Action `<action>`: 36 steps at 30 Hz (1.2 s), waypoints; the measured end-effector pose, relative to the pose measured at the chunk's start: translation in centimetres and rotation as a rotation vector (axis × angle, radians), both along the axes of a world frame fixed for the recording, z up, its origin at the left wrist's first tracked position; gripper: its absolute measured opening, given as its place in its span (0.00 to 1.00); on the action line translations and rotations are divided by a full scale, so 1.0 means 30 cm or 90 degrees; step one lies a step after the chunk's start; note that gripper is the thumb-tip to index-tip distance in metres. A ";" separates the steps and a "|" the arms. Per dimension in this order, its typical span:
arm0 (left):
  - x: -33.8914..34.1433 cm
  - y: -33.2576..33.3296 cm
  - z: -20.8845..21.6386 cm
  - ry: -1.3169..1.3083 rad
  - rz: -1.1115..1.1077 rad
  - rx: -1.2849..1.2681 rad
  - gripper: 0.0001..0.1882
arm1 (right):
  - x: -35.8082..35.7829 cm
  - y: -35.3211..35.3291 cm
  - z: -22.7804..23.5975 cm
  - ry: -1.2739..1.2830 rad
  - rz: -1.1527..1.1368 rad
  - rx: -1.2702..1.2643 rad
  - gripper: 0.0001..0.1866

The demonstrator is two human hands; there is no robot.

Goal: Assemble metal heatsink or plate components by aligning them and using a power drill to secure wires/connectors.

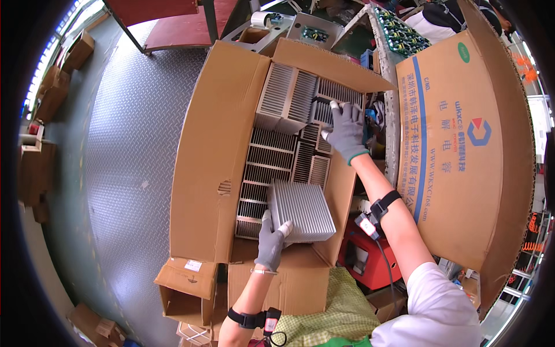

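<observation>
My left hand, in a grey glove with pale fingertips, grips the near left edge of a silver finned heat sink. This heat sink sits tilted above others at the near end of an open cardboard box. My right hand, gloved alike, hovers over or rests on the heat sinks at the box's far right; contact is unclear. Its fingers are spread, and nothing shows in them. Rows of heat sinks fill the box, fins up. A taller pair of heat sinks stands at the far left corner.
A large printed carton stands on the right. Beyond the box are green circuit boards and a red cart. Close by on the right is a red machine; a small open carton sits at the near left.
</observation>
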State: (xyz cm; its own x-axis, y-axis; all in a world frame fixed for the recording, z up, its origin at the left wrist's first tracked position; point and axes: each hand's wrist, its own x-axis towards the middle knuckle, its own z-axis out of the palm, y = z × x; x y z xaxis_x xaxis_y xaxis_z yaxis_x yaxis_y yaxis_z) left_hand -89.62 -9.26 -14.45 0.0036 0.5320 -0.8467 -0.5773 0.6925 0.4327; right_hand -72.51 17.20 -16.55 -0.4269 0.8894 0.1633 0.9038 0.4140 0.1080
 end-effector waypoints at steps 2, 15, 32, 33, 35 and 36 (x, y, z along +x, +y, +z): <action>-0.032 -0.078 0.029 -0.009 0.024 0.010 0.43 | -0.008 0.014 0.000 0.028 -0.007 -0.006 0.36; -0.132 -0.322 0.238 0.038 0.150 0.058 0.45 | 0.046 -0.326 0.304 0.211 -0.076 -0.054 0.35; 0.021 -0.394 0.593 0.187 -0.262 0.257 0.47 | 0.722 -1.249 1.006 0.249 -0.513 -0.369 0.34; 0.068 -0.376 0.608 0.206 -0.284 0.283 0.45 | 0.804 -1.279 1.019 0.269 -0.562 -0.338 0.32; 0.141 -0.362 0.648 0.096 -0.311 0.254 0.41 | 0.960 -1.324 1.035 0.300 -0.668 -0.248 0.33; 0.196 -0.355 0.672 0.056 -0.316 0.242 0.40 | 1.055 -1.336 1.035 0.288 -0.721 -0.188 0.32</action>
State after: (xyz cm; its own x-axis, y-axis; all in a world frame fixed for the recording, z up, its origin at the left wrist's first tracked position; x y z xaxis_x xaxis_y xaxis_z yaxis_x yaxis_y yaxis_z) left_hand -83.73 -19.92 5.70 0.2668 0.7482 -0.6075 -0.1779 0.6578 0.7319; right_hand -40.87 -22.89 14.49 0.6414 0.7476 -0.1725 0.6996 -0.6622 -0.2684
